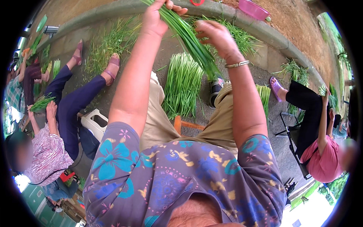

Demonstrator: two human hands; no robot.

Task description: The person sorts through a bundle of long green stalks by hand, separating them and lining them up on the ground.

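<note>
My left hand (154, 19) is raised at the top of the view, closed around a bunch of long green chives (189, 38). The bunch slants down to the right, its leafy ends hanging near my right knee. Beside it is my right hand (218, 37), slightly blurred, with loosely bent fingers apart and nothing visible in them; a bracelet (237, 64) circles that wrist. Below the bunch, a thick pile of chives (183, 85) lies on the ground between my legs. Another stack of chives (263, 97) shows partly behind my right forearm.
Loose green trimmings (107, 49) lie along a concrete curb (124, 14). Beyond it sits a pink basin (254, 10). One seated person (49, 151) at left holds greens near a white plastic stool (95, 123); another (321, 162) sits at right on a folding chair (302, 166).
</note>
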